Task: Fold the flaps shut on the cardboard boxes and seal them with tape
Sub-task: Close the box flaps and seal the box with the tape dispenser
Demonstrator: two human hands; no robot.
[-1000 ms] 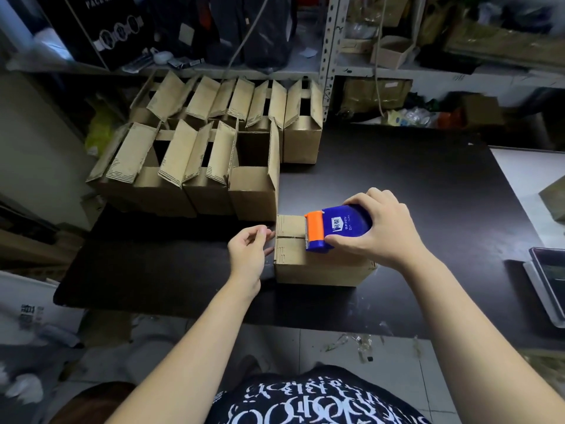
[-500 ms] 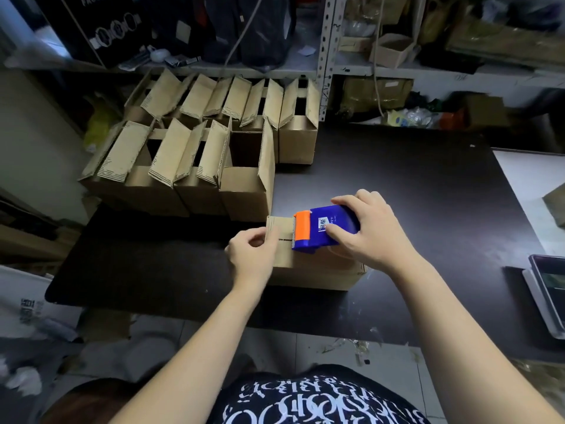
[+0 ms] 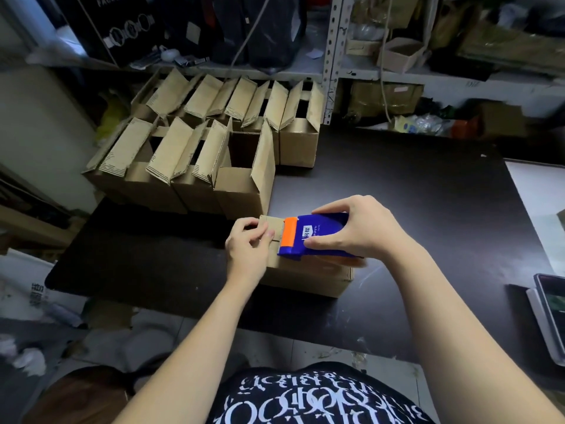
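Brown cardboard box (image 3: 305, 280) sits closed near the front edge of the black table (image 3: 428, 194), long side facing the person; the seam between its top flaps shows at the left end. On top of it rides the blue tape dispenser (image 3: 321, 234), orange roller (image 3: 289, 235) leading, pointed left along that seam. The right hand (image 3: 363, 231) is clamped round the dispenser's body, thumb on the near side, fingers wrapped over the far side, holding it down on the lid. The left hand (image 3: 247, 246) is at the box's left end, fingers curled over the edge, thumb on top just beside the roller, gripping the cardboard; whether a strip of tape lies under that thumb is hard to say, as it is too small and too clear to make out. Behind and to the left, just beside the closed box's far corner, stands a cluster of open boxes (image 3: 214, 148) in two rows, flaps standing up; beyond them is a metal shelf (image 3: 333, 71) crowded with packages and bags.
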